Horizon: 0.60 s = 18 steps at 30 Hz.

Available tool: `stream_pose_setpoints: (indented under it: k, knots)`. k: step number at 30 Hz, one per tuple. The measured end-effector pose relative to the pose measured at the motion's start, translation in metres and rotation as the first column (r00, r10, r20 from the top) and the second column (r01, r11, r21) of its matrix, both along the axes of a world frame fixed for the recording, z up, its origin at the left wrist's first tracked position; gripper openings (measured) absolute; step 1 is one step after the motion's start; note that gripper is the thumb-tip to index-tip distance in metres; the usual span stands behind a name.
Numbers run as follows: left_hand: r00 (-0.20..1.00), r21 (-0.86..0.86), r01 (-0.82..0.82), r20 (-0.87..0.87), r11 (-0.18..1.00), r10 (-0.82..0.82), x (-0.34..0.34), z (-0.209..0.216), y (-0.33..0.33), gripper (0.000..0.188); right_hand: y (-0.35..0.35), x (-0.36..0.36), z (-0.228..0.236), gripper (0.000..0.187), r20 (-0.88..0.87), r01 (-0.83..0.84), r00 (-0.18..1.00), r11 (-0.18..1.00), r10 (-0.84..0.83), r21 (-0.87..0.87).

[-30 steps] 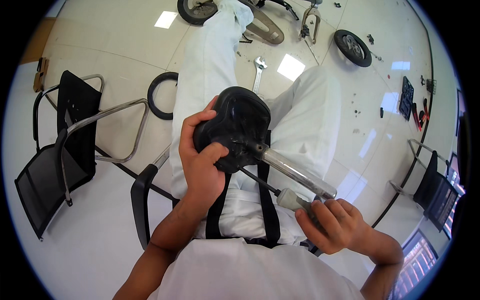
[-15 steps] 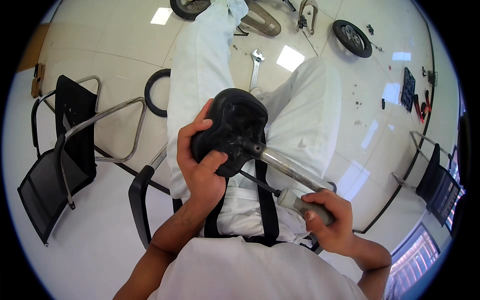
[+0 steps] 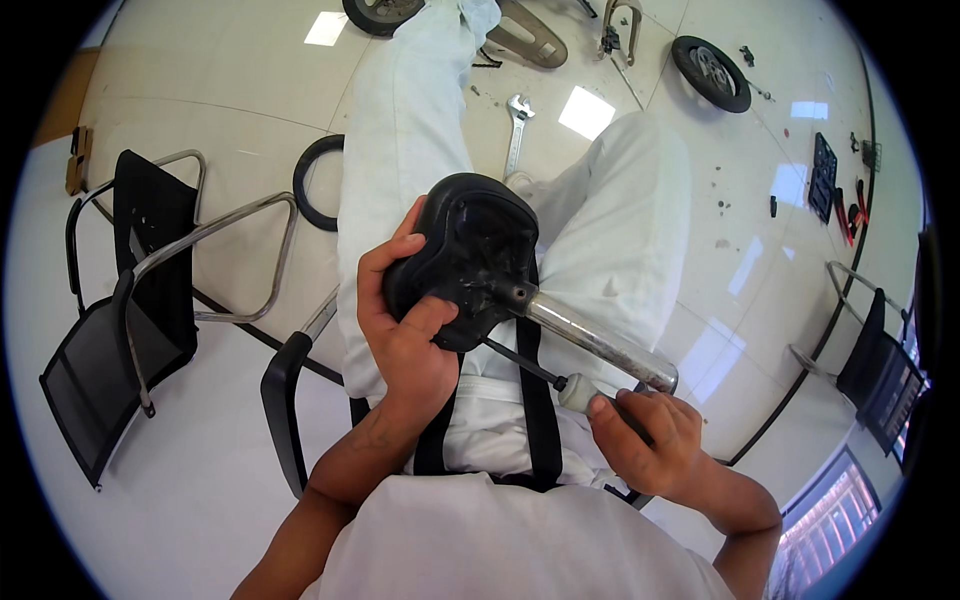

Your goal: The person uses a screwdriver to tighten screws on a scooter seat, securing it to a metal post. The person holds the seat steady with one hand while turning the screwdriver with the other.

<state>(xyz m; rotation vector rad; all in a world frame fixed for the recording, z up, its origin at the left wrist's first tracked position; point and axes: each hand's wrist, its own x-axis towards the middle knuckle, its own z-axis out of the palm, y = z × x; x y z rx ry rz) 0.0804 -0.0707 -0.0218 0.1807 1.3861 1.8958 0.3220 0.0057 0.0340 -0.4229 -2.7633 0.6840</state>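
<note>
My left hand (image 3: 405, 325) grips a black bicycle saddle (image 3: 470, 250), turned underside up over my lap. A shiny metal seat post (image 3: 600, 342) sticks out of the saddle toward the lower right. My right hand (image 3: 645, 440) is closed around the pale handle of a screwdriver (image 3: 580, 393). Its dark shaft runs up and left to the underside of the saddle, just below the post's joint.
I sit on a black chair, its armrest (image 3: 285, 410) at my left. An empty black chair (image 3: 130, 300) stands further left. On the floor ahead lie a wrench (image 3: 515, 135), a rubber tyre ring (image 3: 305, 185), a small wheel (image 3: 712, 72) and scattered parts. Another chair (image 3: 875, 350) stands at right.
My right hand has shifted from the end of the seat post to the screwdriver, whose shaft now points into the saddle's underside. The left hand still holds the saddle.
</note>
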Motion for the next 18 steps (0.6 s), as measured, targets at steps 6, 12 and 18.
stream_pose_setpoints:
  k: [6,12,18]
  knots:
    - [0.999,-0.002,0.007,-0.035,1.000,-0.007,0.004,0.000,0.000,0.063,-0.008,-0.007,0.010,0.042,0.128,0.235,0.971,0.897,-0.201,-0.375]
    - [0.981,0.042,0.079,-0.179,0.996,-0.070,0.007,-0.018,-0.001,0.057,-0.010,-0.008,0.005,0.036,0.248,0.419,0.900,0.558,-0.358,-0.716]
    - [0.981,-0.042,0.122,-0.150,0.992,-0.127,0.001,-0.028,0.002,0.056,-0.002,-0.012,-0.002,0.032,0.580,0.583,0.744,-0.102,-0.333,-0.806]
